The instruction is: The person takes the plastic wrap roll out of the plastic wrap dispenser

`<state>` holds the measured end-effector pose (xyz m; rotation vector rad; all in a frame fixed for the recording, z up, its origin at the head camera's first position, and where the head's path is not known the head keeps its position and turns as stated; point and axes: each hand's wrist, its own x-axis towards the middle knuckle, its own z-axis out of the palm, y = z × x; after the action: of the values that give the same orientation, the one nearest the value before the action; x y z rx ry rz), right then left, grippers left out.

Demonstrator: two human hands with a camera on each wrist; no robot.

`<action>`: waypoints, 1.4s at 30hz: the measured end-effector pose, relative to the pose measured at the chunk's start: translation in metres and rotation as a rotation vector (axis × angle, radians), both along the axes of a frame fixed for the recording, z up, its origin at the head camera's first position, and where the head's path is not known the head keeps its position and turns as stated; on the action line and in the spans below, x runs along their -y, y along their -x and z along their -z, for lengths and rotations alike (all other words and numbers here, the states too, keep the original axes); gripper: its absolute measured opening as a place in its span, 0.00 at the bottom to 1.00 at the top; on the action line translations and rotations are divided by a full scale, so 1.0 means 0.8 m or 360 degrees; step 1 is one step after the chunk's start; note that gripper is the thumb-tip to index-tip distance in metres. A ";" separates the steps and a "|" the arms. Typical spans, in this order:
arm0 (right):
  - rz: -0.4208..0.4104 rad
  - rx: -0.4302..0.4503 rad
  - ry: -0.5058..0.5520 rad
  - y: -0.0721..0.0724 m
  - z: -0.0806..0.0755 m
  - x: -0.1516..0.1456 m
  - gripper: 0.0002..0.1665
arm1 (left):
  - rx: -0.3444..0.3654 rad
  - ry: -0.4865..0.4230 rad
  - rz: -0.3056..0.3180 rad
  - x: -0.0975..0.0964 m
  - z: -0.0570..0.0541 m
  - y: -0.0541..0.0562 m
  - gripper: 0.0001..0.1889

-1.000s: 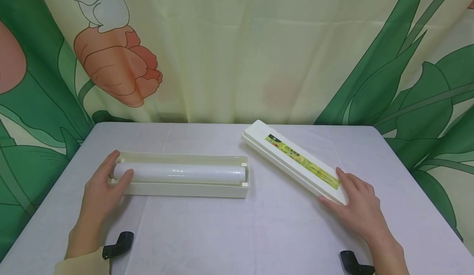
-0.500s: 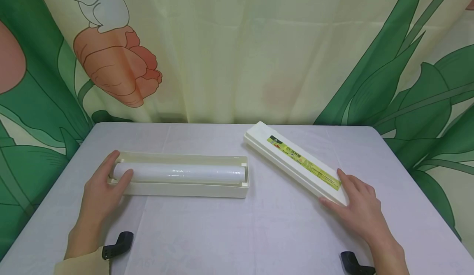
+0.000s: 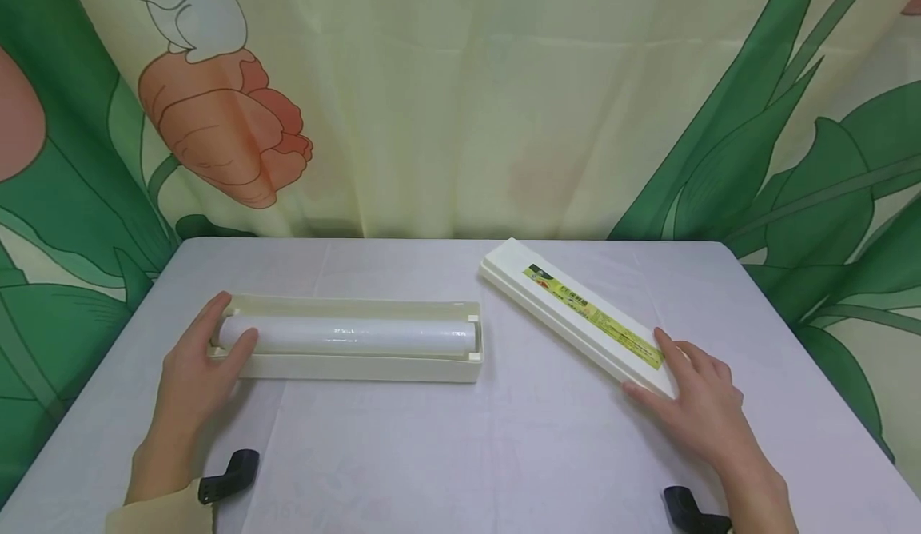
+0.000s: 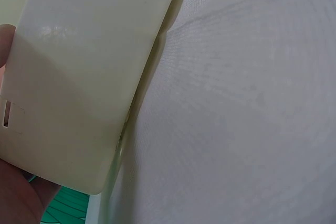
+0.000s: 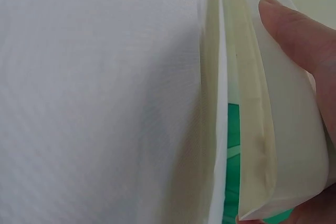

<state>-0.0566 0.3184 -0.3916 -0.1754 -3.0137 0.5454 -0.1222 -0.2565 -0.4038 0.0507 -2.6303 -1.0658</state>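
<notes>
A long cream cling film box (image 3: 360, 369) lies on the left part of the table, its top off. Inside it rests a roll of cling film (image 3: 352, 334), white and shiny. My left hand (image 3: 197, 370) grips the box's left end, thumb over the front wall; in the left wrist view the front wall (image 4: 89, 77) fills the left side. On the right, a white box lid (image 3: 554, 298) with a yellow-green label slants away toward the back. My right hand (image 3: 698, 394) holds its near end between thumb and fingers. The right wrist view shows the lid's side wall (image 5: 291, 129) under the thumb.
A white cloth covers the table (image 3: 403, 454). Behind its back edge hangs a printed curtain (image 3: 446, 118) with leaves and a carrot. Black wrist mounts (image 3: 230, 476) show below both hands.
The lid's far end has shifted slightly right and toward me, with my right hand keeping its hold. My left hand and the box stay in place.
</notes>
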 end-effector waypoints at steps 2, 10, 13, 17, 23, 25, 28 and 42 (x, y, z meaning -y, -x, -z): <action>0.0004 0.0017 -0.0004 0.001 0.000 0.000 0.61 | 0.0010 -0.0004 -0.0004 0.001 0.001 0.000 0.35; -0.0006 0.0009 -0.0024 0.001 -0.001 -0.003 0.60 | 0.0040 -0.0008 -0.0026 0.003 0.003 -0.002 0.35; -0.0008 0.0007 -0.0033 0.000 -0.001 -0.005 0.58 | 0.0034 -0.0005 -0.0025 0.003 0.003 -0.003 0.35; -0.0004 0.0027 -0.0043 -0.001 -0.001 -0.008 0.57 | 0.0039 -0.0004 -0.0028 0.003 0.003 -0.003 0.35; 0.0043 0.0110 -0.0060 -0.002 -0.001 -0.010 0.58 | 0.0063 -0.0003 -0.0025 0.003 0.003 -0.002 0.36; 0.0051 0.0127 -0.0064 -0.003 0.000 -0.011 0.58 | 0.0068 -0.0005 -0.0024 0.002 0.003 -0.002 0.36; 0.0052 0.0131 -0.0062 -0.005 0.000 -0.013 0.56 | 0.0062 -0.0010 -0.0016 0.002 0.002 -0.002 0.36; 0.0048 0.0144 -0.0050 -0.011 0.002 -0.019 0.53 | 0.0053 -0.0021 0.0008 0.001 0.000 -0.001 0.36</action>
<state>-0.0475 0.3340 -0.3935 -0.2494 -3.0994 0.5008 -0.1214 -0.2572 -0.4035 0.0655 -2.6542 -1.0933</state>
